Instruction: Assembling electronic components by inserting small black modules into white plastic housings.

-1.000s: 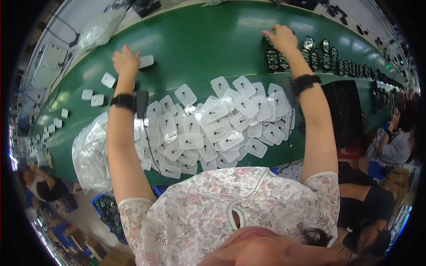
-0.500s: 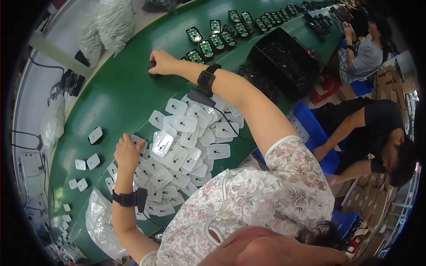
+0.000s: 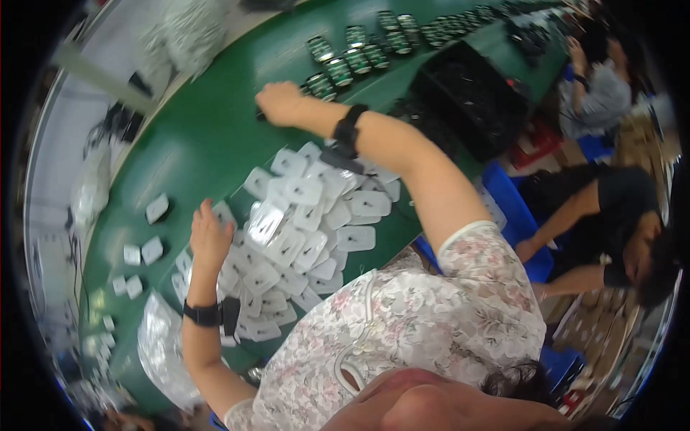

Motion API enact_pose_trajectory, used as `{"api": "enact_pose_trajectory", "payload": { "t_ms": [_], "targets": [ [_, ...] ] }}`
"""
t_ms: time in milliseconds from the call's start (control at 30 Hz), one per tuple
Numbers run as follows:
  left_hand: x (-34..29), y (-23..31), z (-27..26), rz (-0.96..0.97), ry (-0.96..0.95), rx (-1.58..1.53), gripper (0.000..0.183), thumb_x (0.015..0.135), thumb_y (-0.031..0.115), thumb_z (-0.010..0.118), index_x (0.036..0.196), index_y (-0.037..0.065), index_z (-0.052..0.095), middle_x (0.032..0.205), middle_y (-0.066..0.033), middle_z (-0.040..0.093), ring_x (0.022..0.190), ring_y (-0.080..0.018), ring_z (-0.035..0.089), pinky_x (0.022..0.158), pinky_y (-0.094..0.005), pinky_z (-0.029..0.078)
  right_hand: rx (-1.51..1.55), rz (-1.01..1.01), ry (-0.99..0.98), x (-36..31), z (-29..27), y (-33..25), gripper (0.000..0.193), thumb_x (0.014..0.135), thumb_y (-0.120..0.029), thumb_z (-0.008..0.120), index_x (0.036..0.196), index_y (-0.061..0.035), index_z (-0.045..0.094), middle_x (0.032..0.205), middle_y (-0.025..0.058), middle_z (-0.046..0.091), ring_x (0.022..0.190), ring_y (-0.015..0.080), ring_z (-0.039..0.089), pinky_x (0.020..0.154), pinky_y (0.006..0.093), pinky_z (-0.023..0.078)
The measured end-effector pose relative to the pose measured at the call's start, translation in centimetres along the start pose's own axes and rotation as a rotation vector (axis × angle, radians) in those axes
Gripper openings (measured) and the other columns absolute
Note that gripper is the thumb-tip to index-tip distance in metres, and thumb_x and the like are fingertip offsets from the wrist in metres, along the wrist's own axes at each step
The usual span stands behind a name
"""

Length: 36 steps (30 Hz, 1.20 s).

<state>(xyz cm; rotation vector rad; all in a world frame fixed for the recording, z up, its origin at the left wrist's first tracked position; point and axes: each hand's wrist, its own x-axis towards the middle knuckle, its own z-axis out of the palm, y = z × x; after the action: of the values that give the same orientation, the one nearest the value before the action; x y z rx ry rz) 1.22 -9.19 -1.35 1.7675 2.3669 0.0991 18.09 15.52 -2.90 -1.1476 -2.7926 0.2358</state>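
My right hand reaches far over the green table, fingers bent down around a small black case that mostly hides beneath them. My left hand rests beside the left edge of a heap of translucent white plastic trays, each with a small dark piece showing in it. Its fingers and thumb are apart, and I see nothing held. Closest to it is one white tray; whether the thumb touches it I cannot tell. The picture is blurred.
Black cases with green circuit boards stand in rows at the back. A black bin is right of my right arm. White-topped blocks and a clear plastic bag lie left. A co-worker reaches into a blue crate.
The whole view has shifted slightly and blurred. My right hand stays on the black case at about the same spot on the table. My left hand has barely moved beside the heap.
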Motion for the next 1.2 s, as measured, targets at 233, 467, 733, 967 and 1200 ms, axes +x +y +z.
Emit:
{"api": "enact_pose_trajectory", "payload": {
  "t_ms": [233, 467, 733, 967, 1200],
  "targets": [
    [0.5, 0.8, 1.1, -0.033, 0.068, -0.106, 0.066, 0.072, 0.024, 0.069, 0.125, 0.004, 0.035, 0.112, -0.0196, 0.048, 0.104, -0.0375, 0.047, 0.083, -0.0428, 0.044, -0.057, -0.04, 0.049, 0.3, 1.1, 2.4, 0.031, 0.073, -0.019, 0.062, 0.102, -0.0105, 0.054, 0.098, 0.0117, 0.056, 0.095, 0.0307, 0.056, 0.078, 0.0413, 0.046],
    [0.1, -1.1, 2.0, 0.064, 0.122, -0.136, 0.07, 0.065, 0.01, 0.072, 0.124, 0.003, 0.036, 0.102, -0.0203, 0.048, 0.093, -0.0369, 0.049, 0.08, -0.0423, 0.043, -0.061, -0.104, 0.034, 0.1, 0.4, 1.3, 0.031, 0.076, -0.017, 0.063, 0.104, -0.0098, 0.052, 0.097, 0.0103, 0.055, 0.095, 0.0304, 0.054, 0.082, 0.0399, 0.044],
    [5.5, -1.6, 2.1, 0.277, 0.317, -0.141, 0.06, 0.064, 0.002, 0.061, 0.119, 0.004, 0.039, 0.1, -0.0177, 0.049, 0.094, -0.035, 0.048, 0.08, -0.0415, 0.041, 0.351, -0.255, 0.196, -0.8, -0.6, -3.1, 0.034, 0.073, -0.012, 0.066, 0.105, -0.0063, 0.054, 0.1, 0.0119, 0.059, 0.095, 0.0298, 0.055, 0.082, 0.0372, 0.044],
    [7.8, -3.2, 2.0, 0.316, 0.259, -0.227, 0.062, 0.067, 0.002, 0.067, 0.122, 0.007, 0.038, 0.104, -0.0131, 0.051, 0.101, -0.031, 0.047, 0.086, -0.0383, 0.039, 0.355, -0.443, 0.117, -0.5, 0.4, -6.3, 0.034, 0.072, -0.01, 0.066, 0.104, -0.0085, 0.054, 0.097, 0.0084, 0.059, 0.092, 0.0275, 0.054, 0.08, 0.0369, 0.044],
    [4.5, -5.4, 1.2, 0.339, 0.38, -0.412, 0.058, 0.073, -0.003, 0.057, 0.127, 0.006, 0.04, 0.124, -0.0153, 0.047, 0.113, -0.0326, 0.044, 0.095, -0.0387, 0.037, 0.343, -0.583, 0.088, 0.5, 0.3, -9.7, 0.029, 0.071, -0.01, 0.066, 0.097, -0.009, 0.056, 0.093, 0.0046, 0.059, 0.092, 0.0254, 0.054, 0.08, 0.0363, 0.044]
  ]
}}
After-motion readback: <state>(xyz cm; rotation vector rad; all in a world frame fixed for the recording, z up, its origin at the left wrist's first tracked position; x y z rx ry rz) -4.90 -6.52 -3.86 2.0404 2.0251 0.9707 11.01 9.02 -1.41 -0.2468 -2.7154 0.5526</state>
